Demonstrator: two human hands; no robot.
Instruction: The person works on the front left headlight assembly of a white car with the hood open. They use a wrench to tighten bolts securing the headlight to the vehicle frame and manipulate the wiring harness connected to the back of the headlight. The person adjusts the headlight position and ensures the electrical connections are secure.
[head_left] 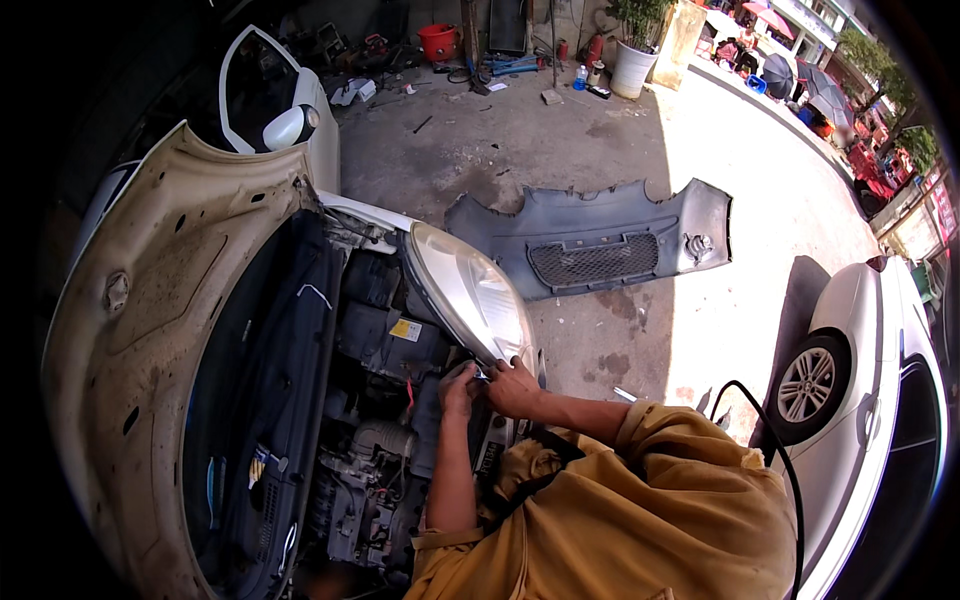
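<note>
Both my hands are together at the front edge of the engine bay, by the lower end of a large clear headlight [478, 290]. My left hand [457, 391] is closed, its fingers bent inward beside the headlight's inner edge. My right hand [514, 389] reaches in from the right, its fingers curled down and closed. A small shiny metal piece [481, 375] shows between the two hands; its kind cannot be made out. Below them lies the front crossmember, partly hidden by my mustard sleeve [660, 430].
The raised hood [130, 330] stands at left over the engine [370, 500] and a black battery [385, 335]. A removed grey bumper [590, 235] lies on the floor ahead. A white car [850, 400] stands at right; a red bucket [438, 42] and potted plant [632, 70] are farther off.
</note>
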